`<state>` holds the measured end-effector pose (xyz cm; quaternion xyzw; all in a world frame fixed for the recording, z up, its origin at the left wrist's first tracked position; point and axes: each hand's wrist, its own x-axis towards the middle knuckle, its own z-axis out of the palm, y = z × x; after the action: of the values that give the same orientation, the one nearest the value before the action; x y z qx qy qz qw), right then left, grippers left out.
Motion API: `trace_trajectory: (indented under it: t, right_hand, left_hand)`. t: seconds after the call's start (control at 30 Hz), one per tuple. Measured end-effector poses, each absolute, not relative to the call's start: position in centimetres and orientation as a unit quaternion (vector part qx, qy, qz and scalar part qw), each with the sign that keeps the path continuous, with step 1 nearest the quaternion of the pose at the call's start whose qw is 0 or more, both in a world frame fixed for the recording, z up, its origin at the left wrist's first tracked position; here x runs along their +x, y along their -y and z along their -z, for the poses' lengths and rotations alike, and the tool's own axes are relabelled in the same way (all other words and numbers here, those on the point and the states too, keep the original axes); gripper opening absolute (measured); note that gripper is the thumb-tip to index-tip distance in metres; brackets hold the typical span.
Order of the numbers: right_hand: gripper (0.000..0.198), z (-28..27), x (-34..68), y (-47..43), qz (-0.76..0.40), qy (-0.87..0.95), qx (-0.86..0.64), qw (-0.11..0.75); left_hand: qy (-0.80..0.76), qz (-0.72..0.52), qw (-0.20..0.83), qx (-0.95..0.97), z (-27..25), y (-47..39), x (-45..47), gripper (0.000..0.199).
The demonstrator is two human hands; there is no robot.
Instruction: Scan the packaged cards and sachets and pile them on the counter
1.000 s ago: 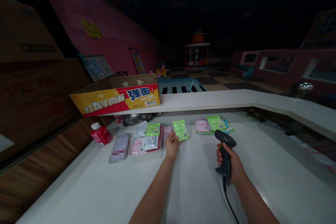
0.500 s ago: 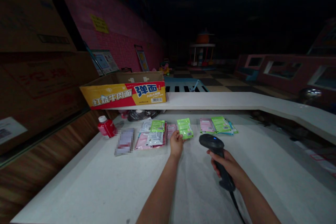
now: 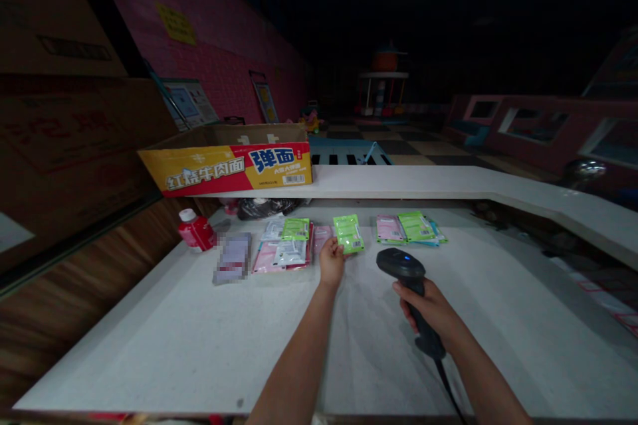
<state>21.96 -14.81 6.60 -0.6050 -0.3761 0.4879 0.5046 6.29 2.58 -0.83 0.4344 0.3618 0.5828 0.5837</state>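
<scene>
My left hand (image 3: 333, 261) is closed on the lower left corner of a green packet (image 3: 349, 232), whose printed face with a barcode is turned up. Wrapped in my right hand (image 3: 434, 311) is the grip of a black barcode scanner (image 3: 401, 263); a blue light glows on its top and a cable trails from the handle. The scanner's head points toward the packets. Left of my left hand lies a pile of pink, white and green packets (image 3: 282, 252), with a pink packet (image 3: 322, 236) beside it. Another group of green, pink and blue packets (image 3: 416, 226) lies beyond the scanner.
A red bottle with a white cap (image 3: 197, 231) and a blurred flat item (image 3: 233, 257) are at the left of the white table (image 3: 199, 345). A raised shelf (image 3: 399, 180) crosses the back, bearing a yellow and red carton (image 3: 229, 169). Large cardboard boxes (image 3: 80, 119) stand at far left.
The view has tilted slightly downward, so the scene sits a little higher, and the table's front edge now shows. Both hands keep their holds on the packet and the scanner.
</scene>
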Motion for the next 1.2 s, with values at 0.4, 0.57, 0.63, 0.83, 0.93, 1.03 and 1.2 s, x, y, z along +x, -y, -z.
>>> trace_trajectory:
  t: [0.4,0.57,0.63,0.83,0.93,1.03,1.2]
  right_hand:
    - [0.033,-6.4,22.4,14.6,-0.496,0.355,-0.595,0.523]
    - [0.035,-6.6,23.7,13.7,-0.533,0.322,-0.555,0.552]
    - [0.037,-6.5,24.6,13.1,-0.551,0.299,-0.534,0.568]
    - [0.037,-3.8,26.7,11.4,-0.623,0.23,-0.426,0.614]
    - [0.037,-2.2,27.3,11.2,-0.655,0.206,-0.383,0.619]
    - [0.036,-1.4,27.7,11.1,-0.668,0.202,-0.352,0.624]
    - [0.035,-1.5,27.6,11.1,-0.669,0.196,-0.349,0.626]
  left_hand:
    - [-0.346,-0.592,0.576,0.445,1.1,-2.6,6.4,0.034]
    - [-0.347,-0.587,0.59,0.432,0.7,-2.4,6.4,0.037]
    - [-0.352,-0.585,0.594,0.426,0.6,-2.4,6.3,0.037]
    - [-0.362,-0.59,0.588,0.419,0.8,-2.6,6.3,0.037]
    - [-0.363,-0.602,0.572,0.422,1.2,-2.7,6.3,0.042]
    - [-0.366,-0.605,0.56,0.431,1.4,-2.6,6.2,0.043]
    - [-0.404,-0.642,0.518,0.396,1.5,-2.8,6.4,0.037]
